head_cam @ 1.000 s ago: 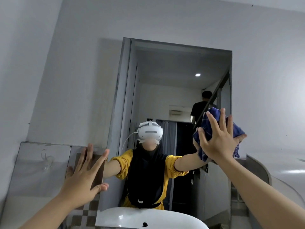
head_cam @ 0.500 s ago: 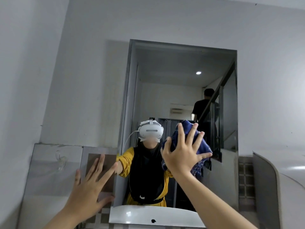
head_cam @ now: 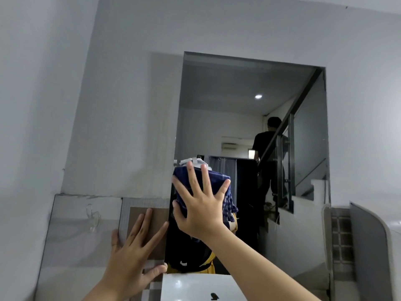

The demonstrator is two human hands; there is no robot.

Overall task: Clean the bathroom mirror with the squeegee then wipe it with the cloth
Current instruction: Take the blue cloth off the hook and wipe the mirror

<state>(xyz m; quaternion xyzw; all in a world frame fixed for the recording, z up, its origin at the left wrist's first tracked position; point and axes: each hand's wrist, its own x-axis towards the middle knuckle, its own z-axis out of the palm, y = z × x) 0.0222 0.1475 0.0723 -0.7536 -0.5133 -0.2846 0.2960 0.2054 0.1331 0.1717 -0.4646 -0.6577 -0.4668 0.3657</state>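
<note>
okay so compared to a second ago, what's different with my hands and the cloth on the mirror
The right hand has swept the blue cloth leftward and down across the mirror, from near its right edge to its lower left. It presses the cloth flat with spread fingers, as before. The left hand stays open, braced on the tiled wall beside the mirror.

The cloth [head_cam: 219, 181] is dark navy, with a blue-and-white check at its 4 o'clock edge. The wall [head_cam: 130, 83] is pale grey. At 8 o'clock sits a brown tile [head_cam: 141, 213] framed in grey; a grey checkered tile strip [head_cam: 340, 235] runs at 4 o'clock
</note>
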